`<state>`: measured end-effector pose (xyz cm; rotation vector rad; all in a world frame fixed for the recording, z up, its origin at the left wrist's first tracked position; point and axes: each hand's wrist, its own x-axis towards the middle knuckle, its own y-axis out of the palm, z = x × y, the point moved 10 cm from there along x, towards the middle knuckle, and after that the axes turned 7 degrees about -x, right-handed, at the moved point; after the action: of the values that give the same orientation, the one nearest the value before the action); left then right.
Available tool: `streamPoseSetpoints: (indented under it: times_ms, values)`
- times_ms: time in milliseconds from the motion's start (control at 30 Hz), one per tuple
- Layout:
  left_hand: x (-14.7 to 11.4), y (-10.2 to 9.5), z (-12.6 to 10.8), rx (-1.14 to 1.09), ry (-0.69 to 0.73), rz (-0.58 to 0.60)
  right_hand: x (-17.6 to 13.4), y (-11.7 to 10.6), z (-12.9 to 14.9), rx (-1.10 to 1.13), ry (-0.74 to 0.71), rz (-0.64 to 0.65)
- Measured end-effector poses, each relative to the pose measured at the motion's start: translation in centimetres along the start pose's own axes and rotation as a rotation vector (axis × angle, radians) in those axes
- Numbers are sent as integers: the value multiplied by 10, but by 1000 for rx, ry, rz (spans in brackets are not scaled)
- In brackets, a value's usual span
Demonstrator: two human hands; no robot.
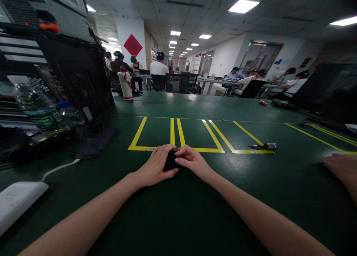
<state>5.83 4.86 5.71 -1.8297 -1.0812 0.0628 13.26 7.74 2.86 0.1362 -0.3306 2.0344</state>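
- Hands: close together over desk [173, 219], mid-view, both at same small black item [169, 162].
- L hand [153, 167]: wrapped round item's L side, fingers over top, thumb along near edge.
- R hand [195, 162]: fingers bent, tips at item's R side; can't tell if gripping or just touching.
- Black item: btwn the two hands, just on near side of yellow tape [172, 131]; mostly hidden, exact type unclear.
- Tape: marks out 3 boxes side by side on green desktop, plus more lines far R.
- Metal tool w/ thin dark tip [270, 146]: lying on near R corner of R-hand box of the 3, tip pointing L.
- Co-worker's hand [340, 170]: on desk at far R edge, well apart from wearer's.
- L side: white box [22, 200] w/ white cable [57, 170]; clear bottle w/ green label [41, 109], blue-capped bottle [71, 114] next to it, dark PC-type chassis [76, 77] behind.
- White/red tumbler [126, 87]: upright, near desk's far edge.
- Bkgd: ppl seated at other desks.
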Motion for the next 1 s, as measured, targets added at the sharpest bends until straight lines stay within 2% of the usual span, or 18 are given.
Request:
streamPoseSetpoints:
  times_ms: [167,467,633,800,1000]
  values:
    - [0,1,0,-16,-4,9,-2,0,-5,-22,78,8]
    - [0,0,-2,-17,-11,13,-1,7,-4,20,11,83]
    - [0,0,0,-26,-26,20,-2,4,1,9,10,39]
    - [0,0,1,-19,-20,13,-2,2,-4,7,68,18]
    - [1,1,0,-15,-5,2,0,5,-6,33,25,63]
